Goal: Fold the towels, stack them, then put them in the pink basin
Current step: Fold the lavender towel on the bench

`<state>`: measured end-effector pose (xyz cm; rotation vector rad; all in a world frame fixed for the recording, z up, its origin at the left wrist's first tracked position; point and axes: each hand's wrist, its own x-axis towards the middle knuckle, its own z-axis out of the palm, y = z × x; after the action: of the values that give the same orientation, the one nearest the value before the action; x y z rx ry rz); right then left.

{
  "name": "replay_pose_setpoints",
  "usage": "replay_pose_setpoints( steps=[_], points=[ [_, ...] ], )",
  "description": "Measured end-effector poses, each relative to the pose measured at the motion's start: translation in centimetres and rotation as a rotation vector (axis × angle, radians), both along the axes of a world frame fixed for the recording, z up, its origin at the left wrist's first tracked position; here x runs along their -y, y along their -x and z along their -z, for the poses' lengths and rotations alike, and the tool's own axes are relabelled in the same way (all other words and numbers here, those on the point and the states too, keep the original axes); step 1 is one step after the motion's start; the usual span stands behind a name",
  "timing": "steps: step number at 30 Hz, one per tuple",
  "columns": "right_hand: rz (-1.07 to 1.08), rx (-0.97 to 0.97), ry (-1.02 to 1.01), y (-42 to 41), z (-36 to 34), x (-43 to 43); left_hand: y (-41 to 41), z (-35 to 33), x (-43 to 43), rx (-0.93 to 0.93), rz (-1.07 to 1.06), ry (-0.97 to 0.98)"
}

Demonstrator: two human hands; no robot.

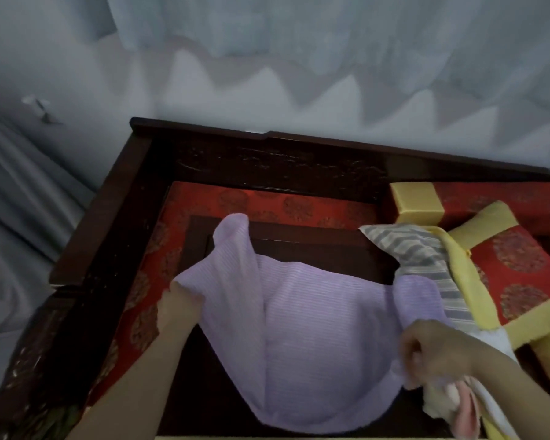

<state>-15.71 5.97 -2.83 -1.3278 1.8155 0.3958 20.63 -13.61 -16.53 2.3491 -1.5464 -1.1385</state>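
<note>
Over the dark carved wooden surface (267,160), with its red patterned cloth border, a soft lilac ribbed towel (315,338) hangs slung between both hands like a hammock. Left hand (180,308) has its grip pinched on the towel's left edge, one corner flopping up and over above it. Right hand (432,350) is clenched in a fist around the towel's right edge, knuckles toward us, and a bunch of pale pink and cream cloth (454,404) sits right beneath that fist; whether the same grip has it too, I cannot tell.

Look at that sag! The middle bellies down toward the surface, so this is light, limp fabric with no stiffness at all. It will go wherever gravity takes it, and the ribbed weave should give the fingers plenty of bite, no slipping. Best hold, I'd say, is right at the corners, pulled taut so the edges line up before it's laid flat and folded.

Just beside the lilac towel on the right, a grey-and-cream striped towel (426,258) lies draped over a red cushion with yellow bands (515,268), waiting its turn. A white cloth (502,344) peeks out behind the right wrist. No pink basin in view, and nothing stacked, so folding looks to be at an early stage.
</note>
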Motion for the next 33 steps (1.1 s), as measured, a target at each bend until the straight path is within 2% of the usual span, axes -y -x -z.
replay_pose_setpoints(
  steps=[1,3,6,8,10,14,18,21,27,33],
  points=[
    [-0.005,0.05,0.067,0.0,-0.2,0.3,-0.2,0.4,0.9,0.007,-0.052,0.093],
    [-0.054,0.094,0.195,-0.7,-0.6,1.4,-0.7,0.8,2.3,-0.057,-0.177,0.134],
    [-0.116,0.039,0.538,-2.5,-0.3,3.3,-1.1,0.5,3.2,-0.301,-0.337,0.115],
    [-0.093,0.115,0.706,-4.9,-0.6,4.8,-0.1,-1.4,2.4,-0.555,-0.328,0.145],
    [-0.093,0.217,0.784,-8.0,-1.0,7.1,1.2,-3.5,0.9,-0.801,-0.282,0.121],
    [-0.136,0.381,0.823,-12.9,-0.3,11.0,3.4,-6.2,-1.8,-1.015,-0.196,0.001],
    [-0.154,0.39,0.805,-15.0,0.9,13.3,4.2,-7.1,-2.8,-1.111,-0.11,-0.05],
    [-0.073,0.491,0.727,-15.2,1.4,13.9,4.0,-7.2,-2.7,-1.136,-0.092,-0.064],
    [0.053,0.53,0.8,-15.3,2.2,14.4,3.6,-7.3,-2.8,-1.199,-0.078,-0.073],
    [-0.014,0.484,0.847,-16.1,3.2,15.1,3.4,-7.1,-2.6,-1.085,0.005,0.035]
  ],
)
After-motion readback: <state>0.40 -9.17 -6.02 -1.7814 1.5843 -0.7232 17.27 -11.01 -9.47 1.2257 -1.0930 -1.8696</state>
